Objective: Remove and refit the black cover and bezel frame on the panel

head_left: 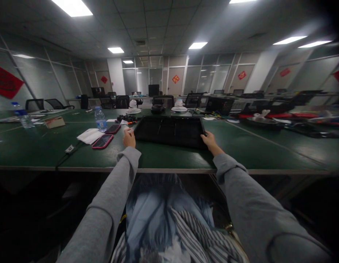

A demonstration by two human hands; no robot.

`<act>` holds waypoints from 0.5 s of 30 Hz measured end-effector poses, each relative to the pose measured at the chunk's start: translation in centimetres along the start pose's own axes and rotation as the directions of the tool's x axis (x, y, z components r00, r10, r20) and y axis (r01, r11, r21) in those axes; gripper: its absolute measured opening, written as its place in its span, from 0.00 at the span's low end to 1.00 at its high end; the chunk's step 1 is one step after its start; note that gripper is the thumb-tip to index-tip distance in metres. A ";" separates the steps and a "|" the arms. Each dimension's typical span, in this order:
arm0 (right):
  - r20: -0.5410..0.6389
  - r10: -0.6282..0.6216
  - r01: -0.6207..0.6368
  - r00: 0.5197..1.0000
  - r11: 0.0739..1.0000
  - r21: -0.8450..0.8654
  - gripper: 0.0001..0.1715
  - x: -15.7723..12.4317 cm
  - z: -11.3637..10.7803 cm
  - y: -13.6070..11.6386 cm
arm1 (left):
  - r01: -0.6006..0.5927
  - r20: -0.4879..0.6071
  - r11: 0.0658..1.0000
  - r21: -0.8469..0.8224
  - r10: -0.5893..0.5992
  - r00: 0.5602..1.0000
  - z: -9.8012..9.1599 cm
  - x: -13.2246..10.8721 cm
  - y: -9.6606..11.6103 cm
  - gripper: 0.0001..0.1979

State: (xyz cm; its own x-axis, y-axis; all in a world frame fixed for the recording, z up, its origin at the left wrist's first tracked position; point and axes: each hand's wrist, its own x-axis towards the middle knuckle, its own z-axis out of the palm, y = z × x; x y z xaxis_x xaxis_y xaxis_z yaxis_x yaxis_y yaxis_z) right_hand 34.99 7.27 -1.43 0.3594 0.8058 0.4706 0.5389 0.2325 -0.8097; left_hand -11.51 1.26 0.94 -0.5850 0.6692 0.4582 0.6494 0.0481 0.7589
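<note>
A wide, shallow black tray [169,137] with thin divider lines inside lies on the green table in front of me. At its right edge, my right hand [210,141] is closed, thumb on top of the rim. My left hand [129,137] is beside the tray's left edge with its fingers curled together. Something pale shows at those fingertips, too small to name. Left of that hand lie a phone with a pink case [103,141] and a second dark phone [113,129].
White tissues [89,136], a water bottle [100,119] and a cable [69,150] are on the left. Two white round-based devices [133,106] stand behind the tray. A black dish [264,123] and tangled cables are at right. The table's front edge [174,170] runs before me.
</note>
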 end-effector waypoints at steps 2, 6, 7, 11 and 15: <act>-0.068 0.083 -0.084 0.994 0.996 -0.006 0.25 0.1 -0.6 0.3 | -0.002 0.003 1.000 -0.002 0.002 1.000 -0.1 0.0 -0.1 0.16; -0.293 0.248 -0.268 0.923 0.963 -0.028 0.26 0.5 -2.0 1.4 | -0.011 0.017 1.000 -0.013 0.012 1.000 0.0 -0.1 -0.4 0.17; -0.351 0.284 -0.311 0.892 0.950 -0.024 0.27 0.6 -2.4 1.7 | -0.011 0.020 1.000 -0.012 0.011 1.000 0.0 -0.1 -0.5 0.17; -0.500 0.405 -0.453 0.766 0.891 0.028 0.34 0.9 -4.0 2.4 | -0.001 0.031 1.000 0.002 0.001 1.000 0.0 -0.2 -0.5 0.16; -0.616 0.391 -0.497 0.684 0.868 -0.001 0.37 0.8 -6.2 3.0 | 0.000 0.043 1.000 -0.014 0.001 0.999 -0.2 -0.2 -0.5 0.16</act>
State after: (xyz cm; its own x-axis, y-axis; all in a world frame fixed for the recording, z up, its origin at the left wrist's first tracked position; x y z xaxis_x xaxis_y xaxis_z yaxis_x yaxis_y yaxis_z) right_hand 41.58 5.25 -1.35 0.9257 0.3067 0.2214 0.2899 -0.1991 -0.9361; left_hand -11.76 0.95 0.56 -0.5631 0.7007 0.4382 0.6424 0.0375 0.7655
